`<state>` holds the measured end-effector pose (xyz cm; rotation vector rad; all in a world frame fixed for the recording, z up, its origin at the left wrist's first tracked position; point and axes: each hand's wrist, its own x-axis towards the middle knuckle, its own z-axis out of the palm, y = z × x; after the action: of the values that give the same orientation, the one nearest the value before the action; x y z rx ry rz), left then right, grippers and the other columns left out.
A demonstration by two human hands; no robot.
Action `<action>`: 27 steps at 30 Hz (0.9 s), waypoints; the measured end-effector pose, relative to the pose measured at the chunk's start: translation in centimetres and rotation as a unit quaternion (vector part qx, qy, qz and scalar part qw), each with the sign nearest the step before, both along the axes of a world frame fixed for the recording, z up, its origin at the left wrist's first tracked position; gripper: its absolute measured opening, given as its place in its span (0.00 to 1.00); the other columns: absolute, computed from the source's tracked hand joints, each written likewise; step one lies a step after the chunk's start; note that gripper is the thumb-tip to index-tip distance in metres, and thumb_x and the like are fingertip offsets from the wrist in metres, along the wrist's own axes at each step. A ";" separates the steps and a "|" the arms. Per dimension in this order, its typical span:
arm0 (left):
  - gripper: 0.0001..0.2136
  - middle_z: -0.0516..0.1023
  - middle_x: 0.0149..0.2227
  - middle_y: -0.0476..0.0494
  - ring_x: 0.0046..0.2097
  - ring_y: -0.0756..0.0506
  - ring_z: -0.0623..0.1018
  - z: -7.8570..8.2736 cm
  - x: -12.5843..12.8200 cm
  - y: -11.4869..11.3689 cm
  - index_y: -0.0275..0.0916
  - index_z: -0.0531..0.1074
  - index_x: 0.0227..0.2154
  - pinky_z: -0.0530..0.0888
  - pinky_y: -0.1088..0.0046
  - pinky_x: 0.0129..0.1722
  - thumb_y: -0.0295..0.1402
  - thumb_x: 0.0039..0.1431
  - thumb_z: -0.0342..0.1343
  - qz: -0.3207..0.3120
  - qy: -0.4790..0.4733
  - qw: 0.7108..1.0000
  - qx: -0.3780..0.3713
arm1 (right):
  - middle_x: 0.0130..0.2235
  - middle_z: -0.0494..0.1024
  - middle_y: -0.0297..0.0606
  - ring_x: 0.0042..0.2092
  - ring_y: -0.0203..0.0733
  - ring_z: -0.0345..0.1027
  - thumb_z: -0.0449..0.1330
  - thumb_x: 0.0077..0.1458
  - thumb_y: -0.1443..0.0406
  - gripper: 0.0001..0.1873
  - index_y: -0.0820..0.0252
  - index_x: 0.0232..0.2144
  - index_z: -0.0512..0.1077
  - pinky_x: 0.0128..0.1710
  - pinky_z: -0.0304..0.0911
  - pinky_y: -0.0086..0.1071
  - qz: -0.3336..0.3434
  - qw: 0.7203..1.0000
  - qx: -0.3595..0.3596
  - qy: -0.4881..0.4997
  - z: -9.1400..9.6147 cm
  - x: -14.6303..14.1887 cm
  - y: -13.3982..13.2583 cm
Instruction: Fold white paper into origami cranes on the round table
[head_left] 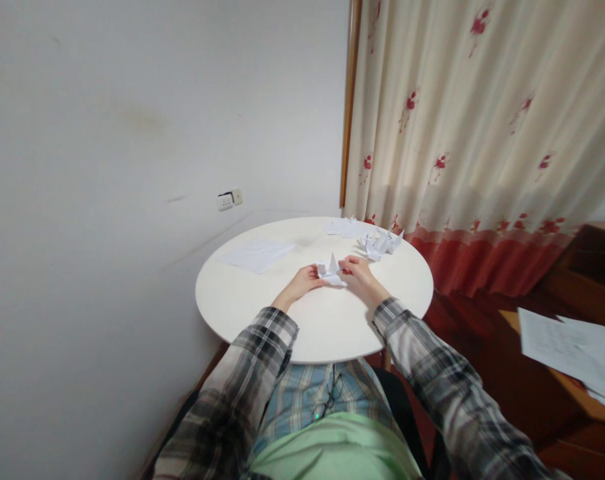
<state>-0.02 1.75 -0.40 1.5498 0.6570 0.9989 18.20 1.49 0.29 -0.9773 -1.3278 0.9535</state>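
A small folded white paper figure (pixel 331 272) with a pointed tip sits on the round white table (pixel 262 313). My left hand (pixel 306 278) pinches its left side and my right hand (pixel 358 272) pinches its right side. Both hands rest on the tabletop near its middle. Plaid sleeves cover both forearms.
A flat white sheet (pixel 256 254) lies at the table's left. Several folded paper pieces (pixel 379 243) and another sheet (pixel 345 227) lie at the far right edge. A flowered curtain (pixel 482 133) hangs behind. A brown surface with papers (pixel 572 347) stands at the right. A wall socket (pixel 229 199) is on the left wall.
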 end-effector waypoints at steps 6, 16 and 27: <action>0.19 0.75 0.35 0.41 0.35 0.48 0.74 0.0 -0.3 0.2 0.31 0.69 0.33 0.68 0.70 0.40 0.32 0.36 0.65 0.036 -0.003 0.999 0.007 | 0.21 0.69 0.31 0.24 0.34 0.64 0.62 0.34 0.59 0.13 0.61 0.22 0.67 0.26 0.58 0.28 0.004 0.999 0.005 0.032 0.4 -0.3 -0.1; 0.20 0.75 0.37 0.40 0.35 0.50 0.74 0.6 -0.7 -0.3 0.31 0.69 0.38 0.68 0.74 0.37 0.32 0.39 0.63 0.053 -0.022 0.998 -0.037 | 0.35 0.76 0.38 0.43 0.42 0.66 0.53 0.39 0.67 0.07 0.59 0.20 0.71 0.47 0.57 0.36 -0.014 0.991 0.133 -0.012 0.3 0.2 -0.3; 0.19 0.75 0.37 0.40 0.34 0.50 0.73 0.7 -0.6 -0.4 0.31 0.69 0.37 0.67 0.76 0.33 0.31 0.39 0.63 0.039 0.006 0.998 -0.046 | 0.31 0.78 0.39 0.32 0.39 0.69 0.54 0.38 0.70 0.12 0.62 0.27 0.75 0.35 0.64 0.32 -0.006 0.991 0.094 -0.091 -0.3 0.2 0.6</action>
<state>-0.61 1.30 0.27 1.4604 0.7655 1.0038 18.39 2.04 0.03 -0.9424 -1.5334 0.7266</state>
